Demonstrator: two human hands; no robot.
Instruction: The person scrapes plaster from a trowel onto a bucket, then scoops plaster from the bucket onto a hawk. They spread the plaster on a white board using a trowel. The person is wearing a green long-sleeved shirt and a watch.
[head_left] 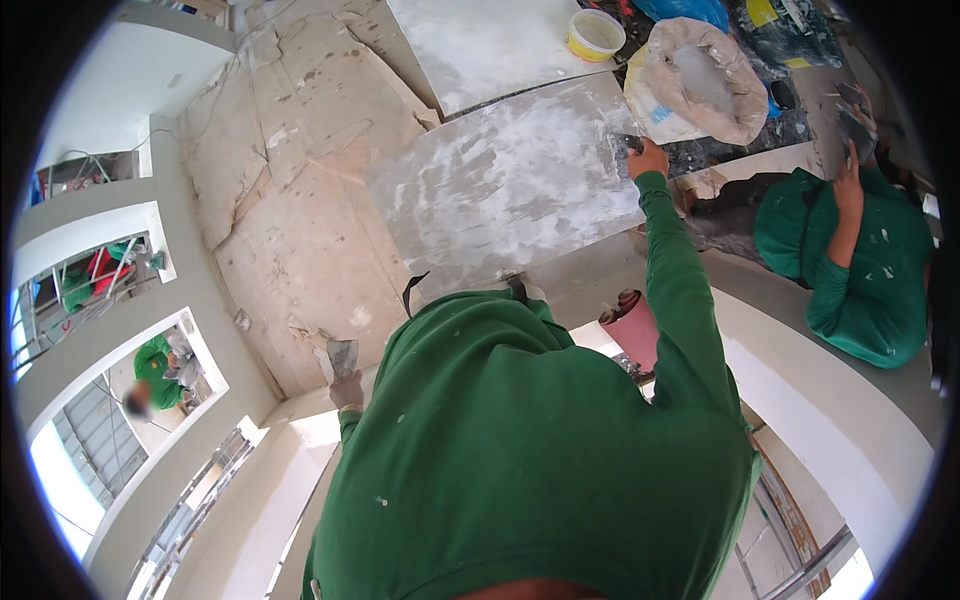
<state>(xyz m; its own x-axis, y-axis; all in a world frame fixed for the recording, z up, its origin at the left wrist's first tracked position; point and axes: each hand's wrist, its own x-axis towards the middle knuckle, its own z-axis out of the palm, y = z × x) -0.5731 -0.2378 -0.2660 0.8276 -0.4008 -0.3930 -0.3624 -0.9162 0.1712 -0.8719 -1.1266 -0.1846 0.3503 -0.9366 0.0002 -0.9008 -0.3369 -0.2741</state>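
Low on the left, my left hand (347,391) grips a putty knife (343,357) with a broad grey blade, held over the bare floor covering. My right arm reaches out ahead. At its end, my right hand (649,160) is closed on a dark-handled scraper (628,143), whose blade is hard to make out. This scraper is at the right edge of a grey board (500,190) streaked with white paste. Just beyond that hand stands an open bag of white powder (655,100), its rim rolled down.
A yellow-and-white tub (595,36) sits on a second pale board (480,50). Torn brown sheeting (300,200) covers the floor at left. At right, a co-worker in green (870,270) crouches with a phone-like dark object in hand. A pink roll (632,330) lies beside my right arm.
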